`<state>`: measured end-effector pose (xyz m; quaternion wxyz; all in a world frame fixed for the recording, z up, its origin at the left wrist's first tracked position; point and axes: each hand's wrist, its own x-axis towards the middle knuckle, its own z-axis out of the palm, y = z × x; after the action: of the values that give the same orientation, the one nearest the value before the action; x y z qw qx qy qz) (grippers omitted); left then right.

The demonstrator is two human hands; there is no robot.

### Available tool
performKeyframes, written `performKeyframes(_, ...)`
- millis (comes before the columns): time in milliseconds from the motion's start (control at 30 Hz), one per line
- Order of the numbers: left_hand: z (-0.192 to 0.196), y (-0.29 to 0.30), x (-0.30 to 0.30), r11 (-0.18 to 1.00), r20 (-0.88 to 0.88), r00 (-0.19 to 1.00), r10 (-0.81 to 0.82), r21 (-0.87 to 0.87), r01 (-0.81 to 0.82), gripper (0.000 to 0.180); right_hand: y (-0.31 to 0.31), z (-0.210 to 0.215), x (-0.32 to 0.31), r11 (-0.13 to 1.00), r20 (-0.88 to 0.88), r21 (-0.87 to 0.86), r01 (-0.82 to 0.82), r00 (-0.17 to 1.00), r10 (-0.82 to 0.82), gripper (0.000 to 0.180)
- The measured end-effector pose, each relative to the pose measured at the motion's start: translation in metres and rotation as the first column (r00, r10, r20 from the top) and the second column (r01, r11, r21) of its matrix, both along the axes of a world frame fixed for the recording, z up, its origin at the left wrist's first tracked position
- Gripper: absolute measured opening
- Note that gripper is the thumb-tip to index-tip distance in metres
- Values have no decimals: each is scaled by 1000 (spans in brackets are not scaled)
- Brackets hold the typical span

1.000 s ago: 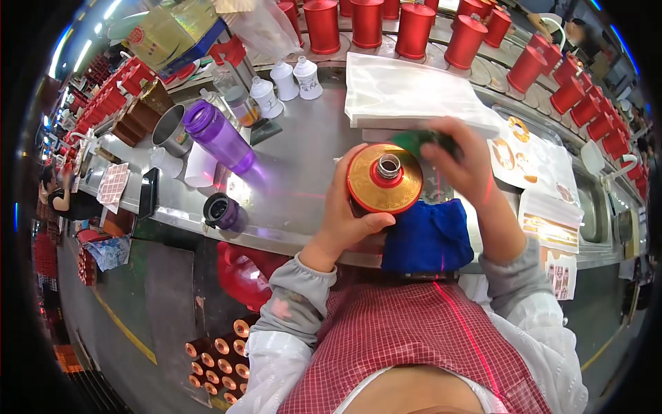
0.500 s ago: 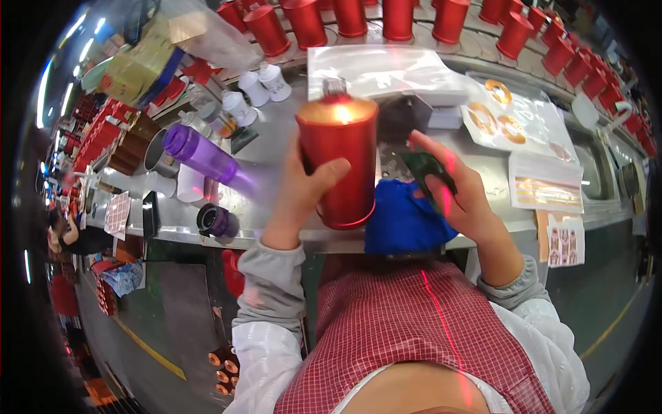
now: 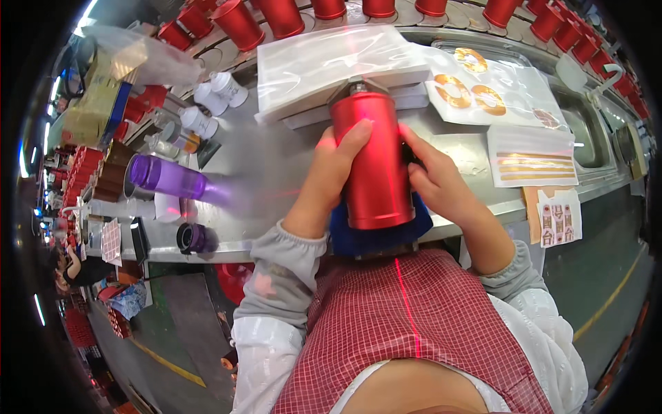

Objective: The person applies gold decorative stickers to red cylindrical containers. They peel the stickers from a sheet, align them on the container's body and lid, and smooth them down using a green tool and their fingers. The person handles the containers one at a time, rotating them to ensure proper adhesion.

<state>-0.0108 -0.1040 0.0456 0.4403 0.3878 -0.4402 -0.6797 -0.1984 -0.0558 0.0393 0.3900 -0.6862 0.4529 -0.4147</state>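
A glossy red metal bottle [image 3: 376, 165] is tilted in front of me, its small neck pointing away and its broad base toward me. My left hand [image 3: 338, 162] is closed on its left side, thumb lying along the top. At the right side, my right hand [image 3: 438, 176] is closed with its fingertips against the bottle. Between those fingers and the bottle a dark piece [image 3: 408, 153] shows, mostly hidden. A blue cloth [image 3: 358, 238] lies beneath the bottle at the table's front edge. The bottle's neck is close to a white sheet-covered stack [image 3: 331, 65].
Gold ring-shaped stickers [image 3: 452, 91] and a striped gold sheet [image 3: 534, 165] lie to the right, near a metal sink [image 3: 586, 138]. Leftward are a purple bottle [image 3: 165, 178], a dark lid [image 3: 193, 238] and white cups [image 3: 227, 88]. Several red containers [image 3: 279, 17] line the far conveyor.
The red bottle has moved slightly right and tipped so its neck points away. My right hand, with the dark green flat piece, has come in against the bottle's right side.
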Motion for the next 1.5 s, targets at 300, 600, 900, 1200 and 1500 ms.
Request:
performKeyframes(300, -13, 13, -3, 998, 22, 999, 46, -51, -45, 49, 11, 4, -118, 920, -262, -372, 122, 937, -231, 40)
performKeyframes(600, -3, 32, -16, 971, 54, 981, 187, 142, -193, 68, 153, -11, -351, 449, -663, -334, 828, 132, -737, 29)
performKeyframes(900, 3, 35, -28, 947, 367, 874, 320, -137, -289, 63, 218, -76, -312, 156, 169, 589, 793, 69, -983, 39)
performKeyframes(1200, -3, 30, -19, 827, 451, 782, 430, -544, -141, 58, 225, -80, -332, 169, -68, 389, 906, 211, -975, 22)
performKeyframes(1500, 36, 107, -134, 644, 479, 651, -590, -208, 736, 29, 193, 3, -264, 435, -328, -428, 792, 312, -891, 15)
